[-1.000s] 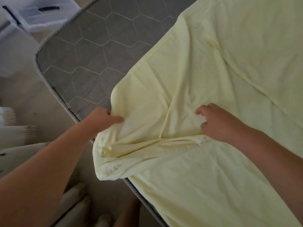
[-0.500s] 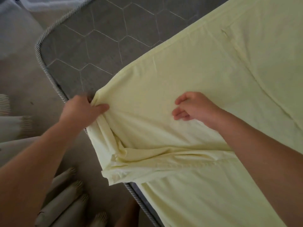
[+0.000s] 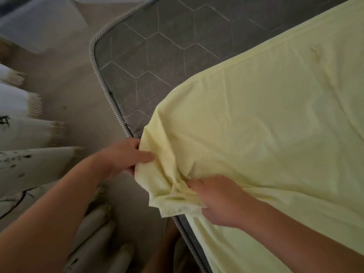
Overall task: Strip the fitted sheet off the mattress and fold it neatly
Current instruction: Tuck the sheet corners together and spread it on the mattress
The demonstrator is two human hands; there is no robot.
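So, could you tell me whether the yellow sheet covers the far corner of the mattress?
No, the mattress corner lies bare and grey beyond the yellow sheet.

The bare left forearm runs from the lower left corner up toward the middle of the frame. There the left grip (image 3: pixel 126 156) pinches a bunched edge of the pale yellow fabric fitted sheet (image 3: pixel 256 125), thumb laid on top and pointing right, fingers curled beneath. The bare right forearm comes in from the lower right. The right grip (image 3: pixel 214 201) is just right of the left, back of the hand up, fingers curled into the same gathered fabric.
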